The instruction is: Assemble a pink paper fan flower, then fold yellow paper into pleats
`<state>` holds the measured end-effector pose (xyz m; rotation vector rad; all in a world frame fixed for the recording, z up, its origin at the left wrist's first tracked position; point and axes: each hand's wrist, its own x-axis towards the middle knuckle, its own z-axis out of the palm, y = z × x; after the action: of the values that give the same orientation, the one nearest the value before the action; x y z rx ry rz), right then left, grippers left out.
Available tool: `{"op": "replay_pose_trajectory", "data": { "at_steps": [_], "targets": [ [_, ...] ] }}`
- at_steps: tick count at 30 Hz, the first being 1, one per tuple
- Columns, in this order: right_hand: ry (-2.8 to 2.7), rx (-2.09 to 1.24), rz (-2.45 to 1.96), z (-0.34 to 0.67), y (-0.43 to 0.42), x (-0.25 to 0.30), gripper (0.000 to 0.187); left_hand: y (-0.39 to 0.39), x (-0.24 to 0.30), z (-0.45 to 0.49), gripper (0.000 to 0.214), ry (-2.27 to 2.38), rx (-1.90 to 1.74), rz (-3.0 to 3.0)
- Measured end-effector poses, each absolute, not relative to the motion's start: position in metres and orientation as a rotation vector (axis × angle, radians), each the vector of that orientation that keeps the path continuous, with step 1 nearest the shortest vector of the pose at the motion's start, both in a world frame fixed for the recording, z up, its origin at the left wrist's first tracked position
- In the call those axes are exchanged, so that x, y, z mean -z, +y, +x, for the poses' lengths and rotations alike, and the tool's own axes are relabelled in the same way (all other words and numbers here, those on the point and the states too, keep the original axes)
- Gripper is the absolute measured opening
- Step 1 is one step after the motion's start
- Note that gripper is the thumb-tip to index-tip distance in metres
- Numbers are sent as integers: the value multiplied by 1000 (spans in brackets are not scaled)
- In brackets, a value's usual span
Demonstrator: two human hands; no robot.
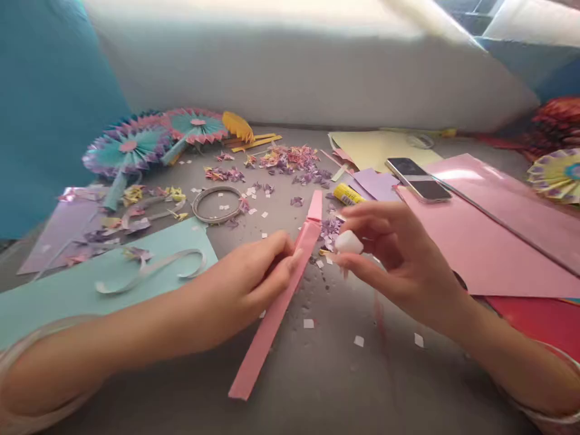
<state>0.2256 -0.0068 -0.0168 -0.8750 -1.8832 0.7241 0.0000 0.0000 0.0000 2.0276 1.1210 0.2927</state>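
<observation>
Far left: one lilac sheet (58, 232), strewn with scraps. Paper rosettes (127, 147), pleated, on rolled stems, lying behind. One pale blue sheet (170, 244), bearing a curled white strip (156, 272). One grey ring (217, 220), flat on the table.

Centre: my left hand (254, 272), thumb and fingers pinching one pink paper strip (270, 317). The strip runs diagonally over the table, near end towards me, with a crease or join near its far end. Step in hand, as I judge it: steadying the strip for work on it. The next move seems to call for holding it from slipping or twisting while my other fingers stay light.

Paper clippings (292, 158), heaped beyond; purple ones (330, 229) lie beside the strip's far end and could stick or get underneath. One yellow tube (348, 194), just beyond my right hand (401, 260), which grips one small white piece (348, 242) between thumb and fingers; perhaps a cap, I cannot tell.

Right: one phone (419, 179), overlapping pink sheets (484, 241); these crowd that side.
</observation>
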Motion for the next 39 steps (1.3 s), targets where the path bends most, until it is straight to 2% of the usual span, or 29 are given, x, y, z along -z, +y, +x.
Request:
{"op": "replay_pose_trajectory", "data": {
  "at_steps": [5, 8, 13, 15, 22, 32, 39],
  "targets": [
    [-2063, -447, -836, 223, -9, 17, 25, -1, 1, 3, 31, 1150, -297, 2078],
    [-2139, -240, -820, 220, -11, 18, 30, -2, 1, 2, 29, 1108, -318, 2123],
    [-2161, -123, -772, 216, -14, 19, 14, -4, -2, 2, 25, 1026, -290, 2147],
    [-2187, -76, -752, 216, -14, 18, 13, -5, -4, 2, 24, 1001, -300, 2144],
    [-2240, -147, -722, 218, -12, 17, 20, -2, -5, 3, 26, 966, -349, 2123],
    [-2152, -354, -795, 219, -11, 17, 18, 1, -1, 4, 33, 1047, -274, 1914],
    [-2022, -376, -908, 221, -12, 14, 23, 2, -3, 5, 31, 1053, -361, 2116]
  ]
}}
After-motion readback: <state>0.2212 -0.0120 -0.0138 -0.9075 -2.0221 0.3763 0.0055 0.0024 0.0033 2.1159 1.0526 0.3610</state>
